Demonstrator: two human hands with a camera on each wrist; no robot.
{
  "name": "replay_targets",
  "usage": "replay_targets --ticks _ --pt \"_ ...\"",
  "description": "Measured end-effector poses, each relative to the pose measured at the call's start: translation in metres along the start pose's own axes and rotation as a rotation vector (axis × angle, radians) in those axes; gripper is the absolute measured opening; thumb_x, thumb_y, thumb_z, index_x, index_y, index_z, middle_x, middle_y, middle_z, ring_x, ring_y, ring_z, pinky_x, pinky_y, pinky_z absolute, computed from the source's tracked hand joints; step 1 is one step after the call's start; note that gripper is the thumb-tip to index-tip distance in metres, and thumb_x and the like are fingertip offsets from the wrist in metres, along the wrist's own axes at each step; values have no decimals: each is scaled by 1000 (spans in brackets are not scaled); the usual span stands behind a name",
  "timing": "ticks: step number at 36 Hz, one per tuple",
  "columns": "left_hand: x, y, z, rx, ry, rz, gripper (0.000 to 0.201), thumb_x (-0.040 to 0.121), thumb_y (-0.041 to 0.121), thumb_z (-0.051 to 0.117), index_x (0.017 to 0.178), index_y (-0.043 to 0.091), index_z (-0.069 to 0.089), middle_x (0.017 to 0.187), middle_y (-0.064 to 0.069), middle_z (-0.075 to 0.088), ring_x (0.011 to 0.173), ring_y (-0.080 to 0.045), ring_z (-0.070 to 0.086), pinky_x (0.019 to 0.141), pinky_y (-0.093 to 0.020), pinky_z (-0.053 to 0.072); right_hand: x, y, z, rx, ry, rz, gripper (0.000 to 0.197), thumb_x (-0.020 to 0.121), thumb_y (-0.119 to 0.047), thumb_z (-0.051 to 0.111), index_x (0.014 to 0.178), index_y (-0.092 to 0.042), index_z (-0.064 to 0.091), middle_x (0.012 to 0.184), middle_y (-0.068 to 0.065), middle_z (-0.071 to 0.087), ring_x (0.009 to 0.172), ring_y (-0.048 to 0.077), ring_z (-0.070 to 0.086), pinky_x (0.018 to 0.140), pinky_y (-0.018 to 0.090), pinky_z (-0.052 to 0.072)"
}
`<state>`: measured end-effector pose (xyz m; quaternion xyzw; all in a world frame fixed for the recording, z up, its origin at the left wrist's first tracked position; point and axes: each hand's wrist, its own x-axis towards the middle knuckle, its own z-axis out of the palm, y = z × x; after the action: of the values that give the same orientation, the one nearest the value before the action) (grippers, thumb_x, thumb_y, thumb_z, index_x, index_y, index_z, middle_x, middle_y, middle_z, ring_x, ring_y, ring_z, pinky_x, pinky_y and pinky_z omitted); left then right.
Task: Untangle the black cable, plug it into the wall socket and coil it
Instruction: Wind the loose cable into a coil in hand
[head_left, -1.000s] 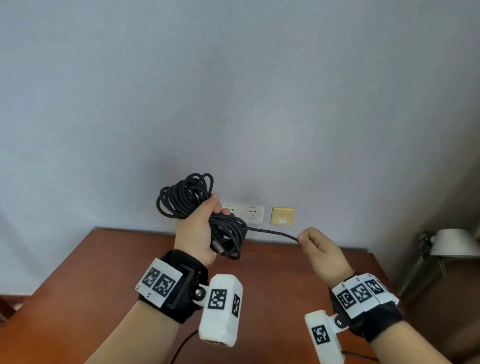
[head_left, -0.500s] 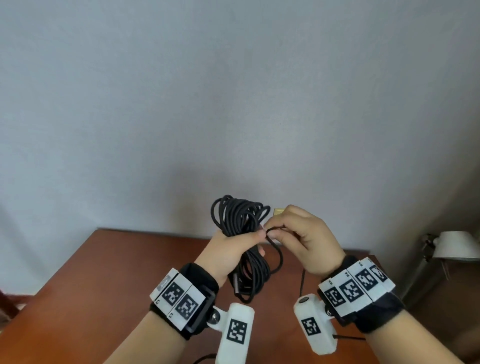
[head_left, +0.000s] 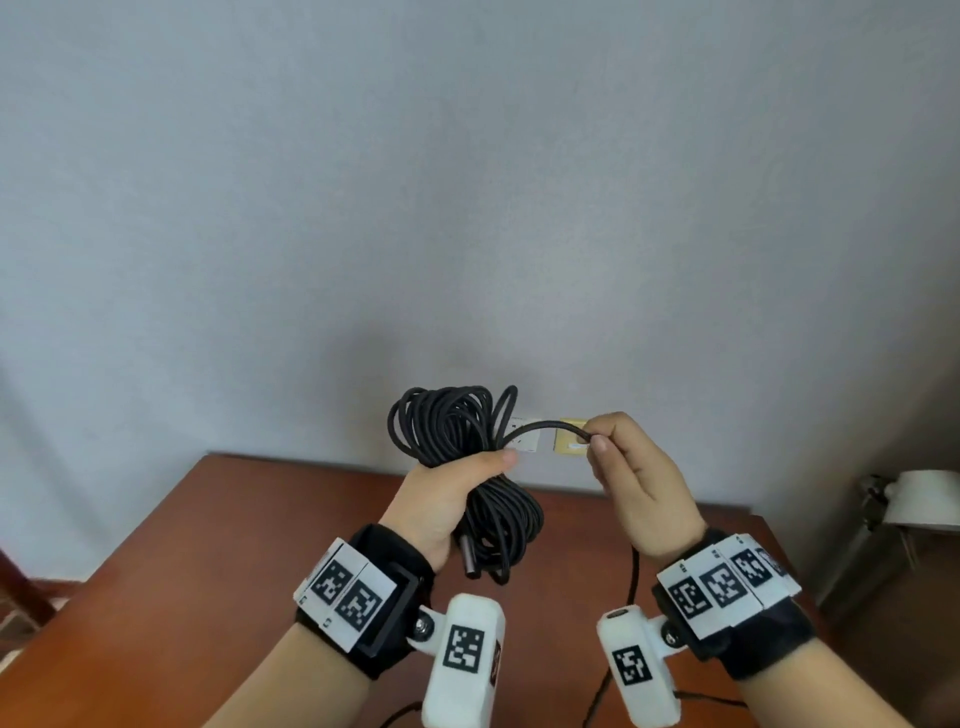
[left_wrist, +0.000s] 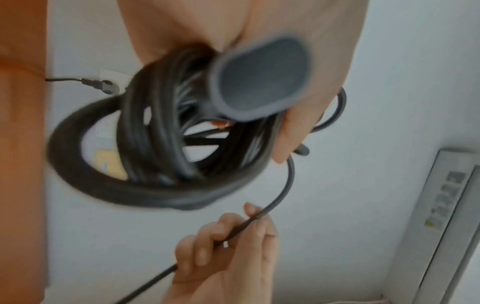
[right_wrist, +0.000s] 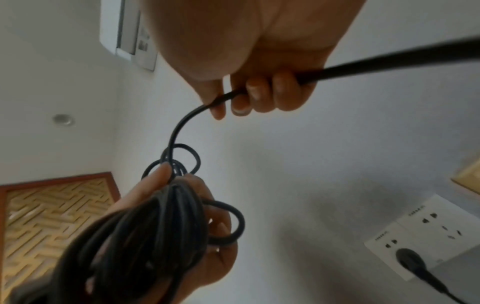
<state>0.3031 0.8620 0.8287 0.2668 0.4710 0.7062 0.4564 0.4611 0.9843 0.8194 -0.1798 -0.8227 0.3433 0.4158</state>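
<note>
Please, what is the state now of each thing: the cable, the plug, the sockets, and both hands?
black cable: mostly coiled, one strand free.
plug: inserted in the wall socket.
second socket: unoccupied.
left hand: grips the coil.
right hand: pinches the free strand.

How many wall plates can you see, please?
3: a white plate with a black plug in, an empty white plate beside it, then a gold plate; others may be out of frame.

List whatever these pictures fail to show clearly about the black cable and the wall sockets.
- Head view: white wall sockets mostly hidden behind the coiled black cable.
- Right wrist view: plug sits in a socket, but its lead runs off the frame edge.
- Left wrist view: grey connector end is blurred; type unreadable.
</note>
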Motion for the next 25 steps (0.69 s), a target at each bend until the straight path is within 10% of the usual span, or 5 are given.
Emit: replay_targets --ticks 6,16,25 --pt "-3 -4 5 46 -28 -3 13 77 20 72 77 7 71 90 -15 71 83 -28 65 83 -44 51 10 -8 2 -186 2 -87 25 96 -20 38 105 -24 62 77 -10 59 73 10 54 69 17 42" --pt "-9 -1 14 -48 -149 -24 13 80 2 65 93 4 67 70 -10 65 68 -23 65 63 -31 55 14 -4 7 -242 -58 -72 52 87 -7 35 133 -26 50 88 -9 46 85 -1 50 80 4 37" --pt "4 23 10 -312 82 6 15 83 16 63 71 8 64 70 -8 60 66 -23 61 63 -32 55 -2 10 14 6 -220 283 33 98 -5 33 123 -25 44 62 -6 51 46 9 43 50 23 39"
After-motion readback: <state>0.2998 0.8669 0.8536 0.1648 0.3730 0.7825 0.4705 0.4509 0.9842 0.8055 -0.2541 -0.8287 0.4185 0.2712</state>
